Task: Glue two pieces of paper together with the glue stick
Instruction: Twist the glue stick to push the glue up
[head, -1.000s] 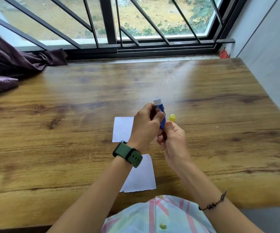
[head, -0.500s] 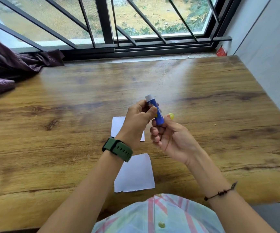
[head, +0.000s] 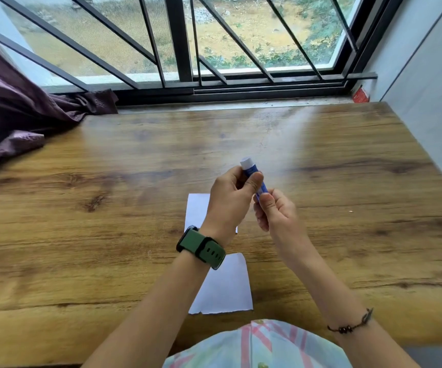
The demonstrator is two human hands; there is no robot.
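Glue stick (head: 253, 177) is held in the air between your two hands, above the far sheet of paper (head: 197, 211) and tilted with its white end pointing away from you. Your left hand (head: 232, 200) has its fingers and thumb curled around the upper part of the blue tube, and your right hand (head: 275, 212) pinches the lower end with the thumb and curled fingers.

The risk I see is in the height. If the cap or the base comes loose with a sudden pull, the stick can slip out of one hand and fall on the wooden table (head: 81, 235), or roll away toward the window. If you turn the base too much, too much glue can come out and break when you press it on the thin paper. The two sheets are also loose: the near sheet (head: 225, 285) lies close to the table edge, partly under your left forearm, so a move of the arm may drag it or push it off.

Some things I cannot tell. Your hands cover most of the tube, so it is not clear whether the white end is a cap or bare glue, or whether you are twisting or pulling. The far sheet is half hidden behind your left hand, and its right edge is not visible.
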